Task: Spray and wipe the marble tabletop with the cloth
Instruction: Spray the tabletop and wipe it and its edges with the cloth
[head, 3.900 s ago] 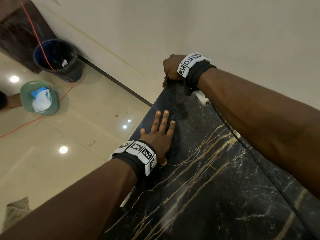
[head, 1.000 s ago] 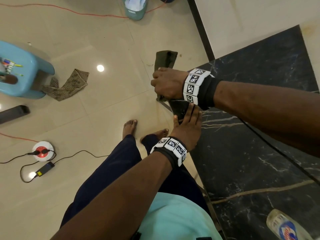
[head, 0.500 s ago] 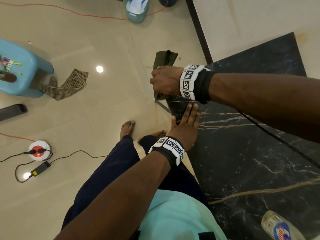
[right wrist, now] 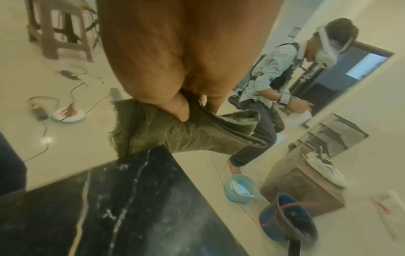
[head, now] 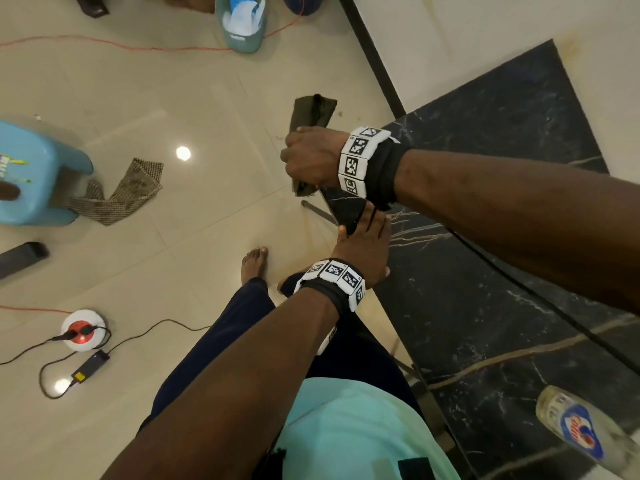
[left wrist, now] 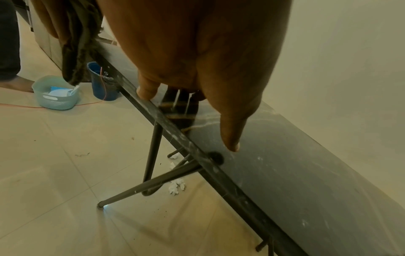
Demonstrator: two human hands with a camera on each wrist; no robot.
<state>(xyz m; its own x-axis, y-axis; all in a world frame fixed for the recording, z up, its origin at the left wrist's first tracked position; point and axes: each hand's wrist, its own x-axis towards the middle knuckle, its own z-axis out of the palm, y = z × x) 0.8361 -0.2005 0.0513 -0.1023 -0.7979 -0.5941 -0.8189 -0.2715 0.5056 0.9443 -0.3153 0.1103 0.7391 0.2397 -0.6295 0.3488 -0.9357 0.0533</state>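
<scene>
Fingers of right hand (head: 311, 157) curl around cloth (right wrist: 188, 133); left hand (head: 363, 244) lies flat on marble tabletop (head: 485, 306).

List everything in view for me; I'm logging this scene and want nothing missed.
marble tabletop: one, black with pale veins, on dark metal legs by the wall
cloth: one, olive green, held at the tabletop's corner
spray bottle: one, clear with a blue and red label, lying on the tabletop
checked rag: one, brown, on the floor
stool: one, light blue, on the floor
basket: one, pale teal, holding white and blue items
bucket: one, dark blue, beside the basket
power hub: one, white and red, cables plugged in
second person: one, wearing a headset, bending nearby
left hand: flat on the tabletop's edge
right hand: fingers grip the cloth
</scene>
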